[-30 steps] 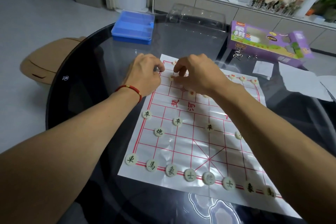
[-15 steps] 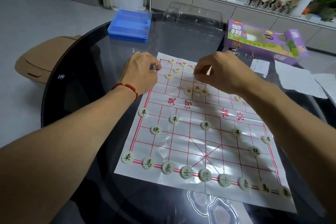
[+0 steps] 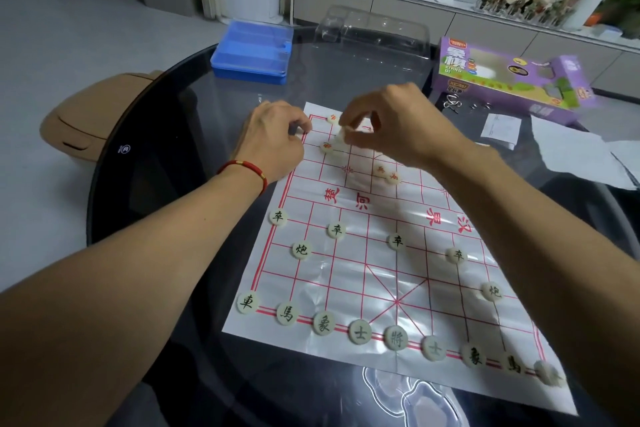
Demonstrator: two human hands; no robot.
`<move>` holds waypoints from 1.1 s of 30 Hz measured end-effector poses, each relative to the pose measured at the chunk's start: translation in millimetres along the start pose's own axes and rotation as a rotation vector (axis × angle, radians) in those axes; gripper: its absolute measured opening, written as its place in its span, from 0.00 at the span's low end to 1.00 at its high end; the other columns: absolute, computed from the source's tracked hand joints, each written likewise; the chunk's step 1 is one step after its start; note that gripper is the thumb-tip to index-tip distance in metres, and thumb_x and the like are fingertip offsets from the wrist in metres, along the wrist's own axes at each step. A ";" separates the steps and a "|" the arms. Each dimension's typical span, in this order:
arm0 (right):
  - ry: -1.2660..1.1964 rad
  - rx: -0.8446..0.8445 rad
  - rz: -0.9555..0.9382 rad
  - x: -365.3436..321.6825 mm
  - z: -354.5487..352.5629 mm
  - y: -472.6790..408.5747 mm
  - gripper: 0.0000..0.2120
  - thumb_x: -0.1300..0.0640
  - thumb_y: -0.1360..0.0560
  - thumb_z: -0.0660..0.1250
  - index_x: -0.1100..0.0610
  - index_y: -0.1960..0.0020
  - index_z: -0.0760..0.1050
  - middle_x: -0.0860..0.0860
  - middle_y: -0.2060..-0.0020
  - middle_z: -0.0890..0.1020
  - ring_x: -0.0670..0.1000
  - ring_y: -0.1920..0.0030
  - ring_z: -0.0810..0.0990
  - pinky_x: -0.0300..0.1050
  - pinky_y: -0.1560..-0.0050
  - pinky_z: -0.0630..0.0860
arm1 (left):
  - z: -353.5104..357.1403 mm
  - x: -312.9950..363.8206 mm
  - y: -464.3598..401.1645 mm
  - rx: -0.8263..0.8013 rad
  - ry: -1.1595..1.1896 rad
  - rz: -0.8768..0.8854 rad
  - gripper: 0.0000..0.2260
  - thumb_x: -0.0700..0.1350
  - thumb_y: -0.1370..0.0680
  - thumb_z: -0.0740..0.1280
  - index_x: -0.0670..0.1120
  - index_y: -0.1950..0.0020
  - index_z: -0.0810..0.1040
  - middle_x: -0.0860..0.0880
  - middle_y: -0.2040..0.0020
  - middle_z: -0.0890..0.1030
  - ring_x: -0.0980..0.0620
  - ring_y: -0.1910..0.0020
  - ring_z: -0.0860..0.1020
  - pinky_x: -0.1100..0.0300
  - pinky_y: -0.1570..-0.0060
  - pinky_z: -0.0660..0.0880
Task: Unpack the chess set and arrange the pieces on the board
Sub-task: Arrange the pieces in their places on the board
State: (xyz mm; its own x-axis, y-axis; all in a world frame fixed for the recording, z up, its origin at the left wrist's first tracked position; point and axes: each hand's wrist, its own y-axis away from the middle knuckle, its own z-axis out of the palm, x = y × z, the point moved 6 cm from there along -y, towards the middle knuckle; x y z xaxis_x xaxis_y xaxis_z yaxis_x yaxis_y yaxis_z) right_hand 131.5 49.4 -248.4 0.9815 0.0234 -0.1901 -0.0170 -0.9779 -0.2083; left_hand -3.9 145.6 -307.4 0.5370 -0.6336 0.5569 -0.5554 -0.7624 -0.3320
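A white plastic board sheet [image 3: 374, 274] with red grid lines lies on the dark round table. Round pale pieces with dark characters line its near rows, such as the middle one [image 3: 395, 338]. Red-character pieces lie loose at the far side, two [image 3: 387, 174] near the river and others [image 3: 326, 146] at the far left corner. My right hand [image 3: 391, 125] hovers over that corner and pinches a pale piece [image 3: 346, 130] between thumb and fingers. My left hand [image 3: 277, 139] sits at the board's far left edge, fingers curled at the sheet's corner; what they hold is hidden.
A blue plastic case [image 3: 252, 52] and a clear plastic tray [image 3: 374, 31] stand at the table's far side. The purple chess box [image 3: 505, 76] lies far right, with white papers [image 3: 571, 152] beside it. A tan bin [image 3: 90, 114] stands on the floor left of the table [image 3: 166, 156].
My right hand has swung left from the board's far middle to the far left corner, now pinching a piece. My left hand has stayed at the corner.
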 end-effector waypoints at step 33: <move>0.190 0.036 0.065 34.2 -34.0 45.6 0.08 0.61 0.21 0.69 0.58 0.43 0.84 0.54 0.50 0.87 0.54 0.54 0.86 0.44 0.54 0.81 | -6.1 1.2 4.6 -0.030 0.084 -0.052 0.03 0.40 0.21 0.68 0.44 0.48 0.78 0.49 0.51 0.79 0.53 0.52 0.77 0.72 0.63 0.67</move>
State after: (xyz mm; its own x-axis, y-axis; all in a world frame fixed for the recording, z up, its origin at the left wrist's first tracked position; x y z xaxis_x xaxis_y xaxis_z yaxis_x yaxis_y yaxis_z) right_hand 170.7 -1.4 -231.8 0.9964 -0.0824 -0.0209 -0.0850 -0.9679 -0.2364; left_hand -9.7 142.2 -303.6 0.5111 -0.5793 0.6349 -0.5477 -0.7888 -0.2789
